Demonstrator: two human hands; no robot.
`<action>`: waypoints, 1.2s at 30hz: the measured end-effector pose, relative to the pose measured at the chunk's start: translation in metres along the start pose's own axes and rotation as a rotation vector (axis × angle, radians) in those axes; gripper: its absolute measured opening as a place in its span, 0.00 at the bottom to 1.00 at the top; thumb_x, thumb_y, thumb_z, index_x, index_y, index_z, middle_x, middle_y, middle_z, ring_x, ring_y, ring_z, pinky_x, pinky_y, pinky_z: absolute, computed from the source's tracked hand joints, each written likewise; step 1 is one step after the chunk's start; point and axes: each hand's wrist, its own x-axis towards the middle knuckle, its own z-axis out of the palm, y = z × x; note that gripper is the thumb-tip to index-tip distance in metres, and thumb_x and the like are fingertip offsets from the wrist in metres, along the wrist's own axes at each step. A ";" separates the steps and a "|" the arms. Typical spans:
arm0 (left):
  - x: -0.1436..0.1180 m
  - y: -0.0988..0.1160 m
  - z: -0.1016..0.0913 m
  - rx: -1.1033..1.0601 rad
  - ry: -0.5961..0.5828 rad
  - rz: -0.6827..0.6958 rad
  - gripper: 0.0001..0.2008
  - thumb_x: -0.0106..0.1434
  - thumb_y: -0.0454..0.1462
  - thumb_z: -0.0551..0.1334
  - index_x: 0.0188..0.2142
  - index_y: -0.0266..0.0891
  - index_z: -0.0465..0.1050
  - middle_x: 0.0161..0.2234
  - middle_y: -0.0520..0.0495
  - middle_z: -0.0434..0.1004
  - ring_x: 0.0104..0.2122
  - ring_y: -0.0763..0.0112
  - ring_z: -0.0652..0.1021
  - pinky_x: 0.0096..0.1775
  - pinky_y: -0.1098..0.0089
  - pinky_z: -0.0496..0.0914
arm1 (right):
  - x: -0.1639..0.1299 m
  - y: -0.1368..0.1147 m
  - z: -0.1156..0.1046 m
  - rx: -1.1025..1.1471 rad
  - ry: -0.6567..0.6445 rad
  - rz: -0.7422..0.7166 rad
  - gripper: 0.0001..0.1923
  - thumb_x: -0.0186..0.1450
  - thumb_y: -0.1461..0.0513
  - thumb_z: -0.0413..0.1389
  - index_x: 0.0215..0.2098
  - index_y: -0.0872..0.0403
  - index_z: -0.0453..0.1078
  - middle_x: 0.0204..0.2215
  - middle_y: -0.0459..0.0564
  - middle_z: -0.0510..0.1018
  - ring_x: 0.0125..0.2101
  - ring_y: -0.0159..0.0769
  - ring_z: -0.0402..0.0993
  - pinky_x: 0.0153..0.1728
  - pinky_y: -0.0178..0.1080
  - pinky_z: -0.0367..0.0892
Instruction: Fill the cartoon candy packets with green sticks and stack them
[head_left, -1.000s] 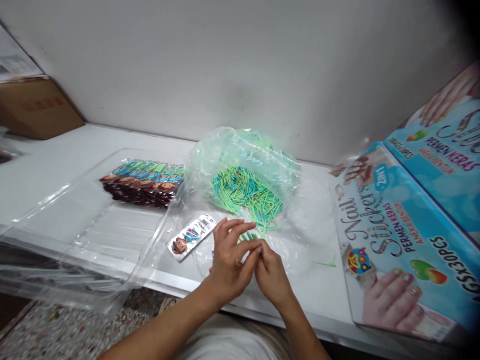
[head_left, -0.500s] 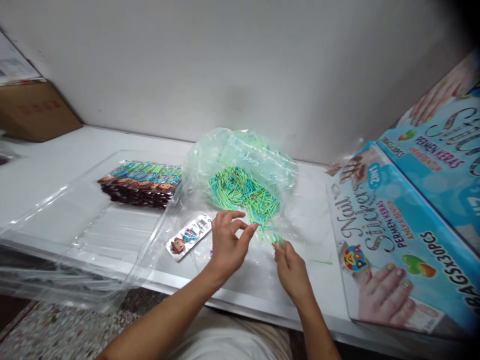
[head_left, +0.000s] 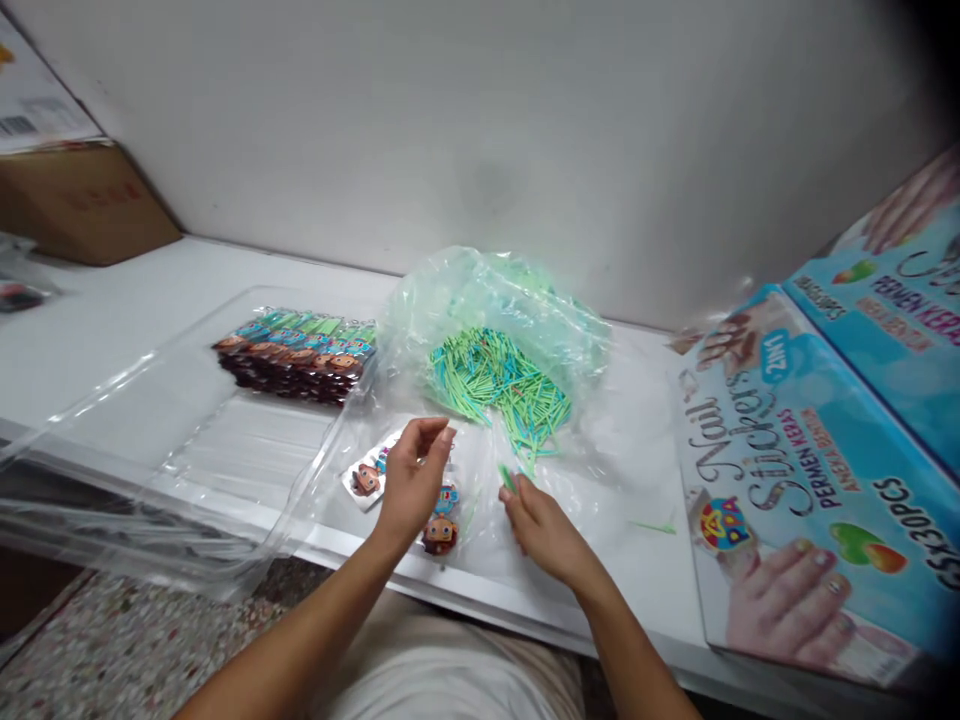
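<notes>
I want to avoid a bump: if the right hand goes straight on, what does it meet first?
Probably the sticks in the bag; the right hand points up towards them, though depth is unclear.
</notes>
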 end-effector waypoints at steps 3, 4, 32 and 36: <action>-0.004 -0.018 -0.026 0.181 0.006 -0.011 0.11 0.58 0.43 0.63 0.35 0.38 0.73 0.32 0.48 0.77 0.34 0.69 0.75 0.39 0.70 0.67 | 0.019 0.003 0.006 -0.146 0.072 -0.032 0.11 0.67 0.56 0.46 0.28 0.50 0.58 0.22 0.44 0.67 0.26 0.36 0.67 0.27 0.36 0.57; -0.007 -0.025 -0.032 0.228 -0.010 -0.024 0.10 0.58 0.43 0.62 0.34 0.37 0.73 0.31 0.49 0.77 0.32 0.69 0.75 0.38 0.70 0.67 | 0.025 0.002 0.011 -0.174 0.064 -0.020 0.11 0.67 0.57 0.46 0.27 0.50 0.57 0.22 0.44 0.67 0.26 0.36 0.67 0.27 0.36 0.56; -0.003 -0.010 -0.021 -0.034 -0.293 -0.220 0.12 0.51 0.42 0.69 0.24 0.33 0.77 0.23 0.49 0.77 0.24 0.74 0.73 0.30 0.72 0.66 | 0.012 -0.054 -0.030 -0.233 -0.138 -0.246 0.12 0.71 0.55 0.41 0.43 0.52 0.62 0.30 0.47 0.72 0.36 0.37 0.71 0.37 0.38 0.63; -0.005 -0.008 -0.023 0.132 -0.303 -0.098 0.11 0.54 0.43 0.66 0.25 0.35 0.76 0.22 0.51 0.74 0.23 0.74 0.71 0.30 0.72 0.66 | 0.013 -0.070 -0.042 -0.348 -0.251 -0.287 0.12 0.71 0.55 0.41 0.37 0.52 0.60 0.29 0.45 0.71 0.31 0.34 0.69 0.34 0.36 0.62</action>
